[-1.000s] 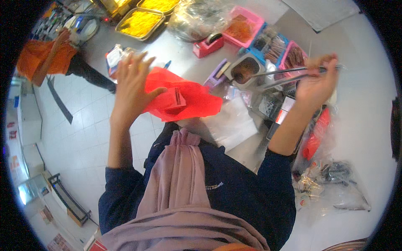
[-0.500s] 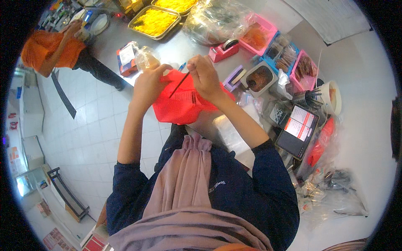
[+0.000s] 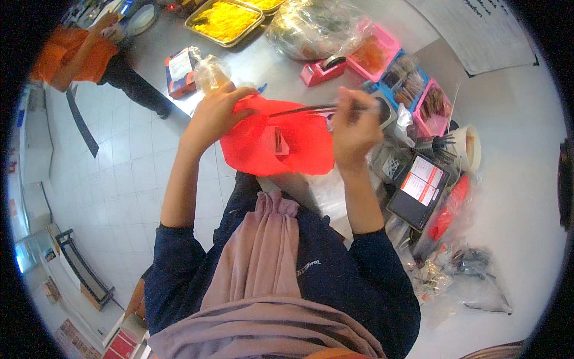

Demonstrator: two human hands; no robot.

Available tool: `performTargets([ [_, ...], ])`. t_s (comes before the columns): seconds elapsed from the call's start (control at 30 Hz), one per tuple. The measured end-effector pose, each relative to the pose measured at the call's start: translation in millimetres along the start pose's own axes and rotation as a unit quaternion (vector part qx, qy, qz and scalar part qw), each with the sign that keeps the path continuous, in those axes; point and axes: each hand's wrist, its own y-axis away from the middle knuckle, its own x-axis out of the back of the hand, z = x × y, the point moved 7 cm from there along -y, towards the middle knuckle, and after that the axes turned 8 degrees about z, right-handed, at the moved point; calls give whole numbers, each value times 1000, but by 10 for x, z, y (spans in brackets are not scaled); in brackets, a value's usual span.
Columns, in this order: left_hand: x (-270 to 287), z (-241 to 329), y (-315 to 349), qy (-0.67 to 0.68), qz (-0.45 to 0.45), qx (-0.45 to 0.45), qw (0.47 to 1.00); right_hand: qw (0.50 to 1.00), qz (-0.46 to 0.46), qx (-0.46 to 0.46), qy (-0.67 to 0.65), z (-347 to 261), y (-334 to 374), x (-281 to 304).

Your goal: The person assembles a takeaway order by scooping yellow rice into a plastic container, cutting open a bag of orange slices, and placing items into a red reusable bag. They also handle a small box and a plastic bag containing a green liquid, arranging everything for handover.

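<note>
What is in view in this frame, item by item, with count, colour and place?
plastic bag: 1, red, held open above the counter edge
tongs: 1, metal, over the bag
food trays: 2, metal with yellow food, far end of counter
tape dispenser: 1, pink, beside a clear-wrapped bowl
baskets: 3, two pink, one blue, right of dispenser
tablet device: 1, black, right counter
other person: 1, orange top, upper left
left hand: 1, gripping the bag's rim
right hand: 1, holding the tongs
</note>
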Motion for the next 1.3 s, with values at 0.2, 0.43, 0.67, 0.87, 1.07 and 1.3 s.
performTargets([
  [0.2,-41,-103,6,49,1,-7,999,996,-59,67,-28,-180,130,-79],
  [0.43,-42,85,-185,84,66,-6,994,847,-493,-50,-191,200,1642,-1539],
  [0.67,328,467,66,-41,200,-24,979,778,-543,-266,-172,374,1675,-1445],
  [0.87,-57,-520,603,362,486,172,777,844,-437,-249,-188,554,1619,-1137],
  [1.07,-2418,-1770,1267,335,75,297,891,714,-474,-357,-373,422,1934,-1469],
  [1.3,-2297,-844,1320,711,28,384,588,724,-501,-335,-336,456,1947,-1454],
])
